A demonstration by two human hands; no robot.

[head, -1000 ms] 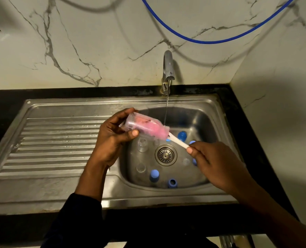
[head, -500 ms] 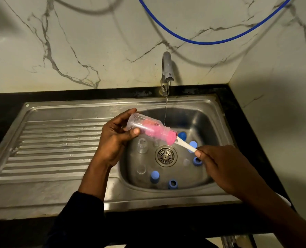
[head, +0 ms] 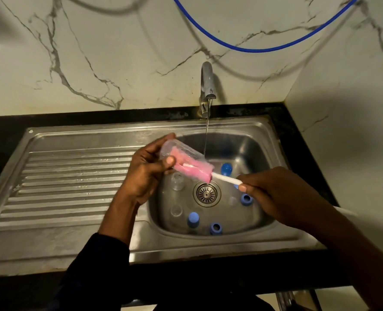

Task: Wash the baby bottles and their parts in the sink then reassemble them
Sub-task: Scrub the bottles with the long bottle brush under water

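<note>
The left hand (head: 145,173) gripped a clear baby bottle (head: 170,146) round its closed end, with the thumb across the near side and the fingers curled over the far side. It tilted the bottle so the mouth pointed down and to the right, a slope that would let water run out rather than pool inside. The right hand (head: 273,194) pinched the white handle of a pink sponge bottle brush (head: 227,179) between thumb and curled fingers, in line with the bottle's axis. The sponge head sat almost wholly inside the bottle, only its tip showing at the mouth.

Both were held over the bowl of the steel sink (head: 208,245), at the thin stream of water (head: 206,135) falling from the tap (head: 206,81) — whether the stream struck the bottle or passed just behind it could not be told.

On the basin floor around the drain (head: 206,194) lay the remaining parts: blue caps (head: 226,169), blue collar rings (head: 215,227) and several clear pieces (head: 177,181) too faint to name. The ribbed drainboard (head: 74,182) stretched away to the left — probably where washed pieces would go. Scrubbing this bottle's inside looked like the step in hand, with the loose parts not yet reassembled.
</note>
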